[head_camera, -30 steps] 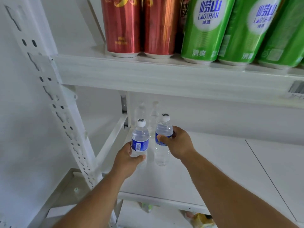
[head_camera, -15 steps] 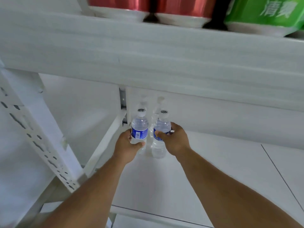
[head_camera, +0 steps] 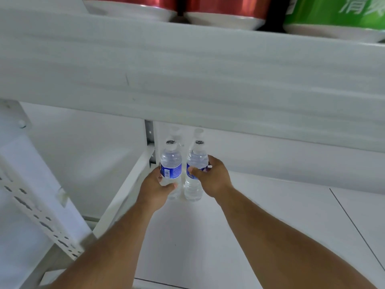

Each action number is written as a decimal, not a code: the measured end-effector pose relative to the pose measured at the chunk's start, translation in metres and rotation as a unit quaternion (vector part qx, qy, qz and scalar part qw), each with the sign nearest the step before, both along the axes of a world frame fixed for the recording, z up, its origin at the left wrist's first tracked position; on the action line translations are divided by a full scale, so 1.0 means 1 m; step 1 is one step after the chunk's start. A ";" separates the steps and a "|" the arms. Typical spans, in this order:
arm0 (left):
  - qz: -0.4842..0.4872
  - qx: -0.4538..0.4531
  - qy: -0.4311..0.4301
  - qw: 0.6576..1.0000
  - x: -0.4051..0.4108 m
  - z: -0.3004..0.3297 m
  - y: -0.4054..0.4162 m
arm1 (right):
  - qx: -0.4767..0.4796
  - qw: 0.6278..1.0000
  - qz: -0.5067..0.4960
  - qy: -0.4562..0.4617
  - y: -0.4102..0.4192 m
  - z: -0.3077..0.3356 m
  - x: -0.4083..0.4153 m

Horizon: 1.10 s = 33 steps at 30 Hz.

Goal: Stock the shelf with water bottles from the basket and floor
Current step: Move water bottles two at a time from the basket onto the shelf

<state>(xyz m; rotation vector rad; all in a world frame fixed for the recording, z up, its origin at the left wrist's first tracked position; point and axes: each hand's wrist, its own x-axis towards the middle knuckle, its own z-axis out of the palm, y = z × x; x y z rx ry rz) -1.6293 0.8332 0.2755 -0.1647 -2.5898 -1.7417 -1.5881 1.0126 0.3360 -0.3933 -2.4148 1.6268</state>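
Two small clear water bottles with blue labels stand upright side by side at the back left corner of the white lower shelf point(head_camera: 239, 226). My left hand point(head_camera: 155, 189) grips the left bottle point(head_camera: 171, 163) around its lower half. My right hand point(head_camera: 214, 177) grips the right bottle point(head_camera: 195, 161) at its label. Behind them, faint white caps of two more bottles point(head_camera: 198, 131) show against the back wall. The basket and floor are out of view.
The upper shelf's thick front edge point(head_camera: 187, 69) hangs low over the bottles, carrying red cans point(head_camera: 225, 5) and a green can point(head_camera: 337, 11). A perforated white upright point(head_camera: 41, 222) stands at the left. The shelf surface stretches white to the right of the bottles.
Both hands have carried the bottles deeper toward the shelf's back left corner. The camera has dropped, so the upper shelf edge now fills the top of the view.
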 end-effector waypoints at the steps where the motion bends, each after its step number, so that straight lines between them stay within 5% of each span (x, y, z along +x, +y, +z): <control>1: -0.002 0.004 0.000 1.000 -0.003 -0.002 0.000 | -0.002 1.000 0.002 0.001 0.000 0.000 -0.002; 18: -0.014 -0.017 -0.071 0.997 0.015 0.002 -0.008 | 0.014 0.998 -0.012 -0.061 -0.002 -0.006 0.020; 24: -0.056 -0.157 -0.078 0.983 0.062 0.023 -0.021 | 0.045 0.989 -0.018 -0.139 -0.018 0.000 0.071; 27: -0.107 -0.252 -0.043 0.961 0.091 0.036 -0.033 | 0.150 0.977 0.003 -0.153 -0.032 0.004 0.105; 30: -0.165 -0.383 -0.011 0.909 0.125 0.048 -0.048 | 0.322 0.927 0.058 -0.182 -0.048 0.004 0.144; 33: -0.185 -0.441 -0.009 0.878 0.152 0.056 -0.058 | 0.396 0.892 0.097 -0.198 -0.057 0.000 0.170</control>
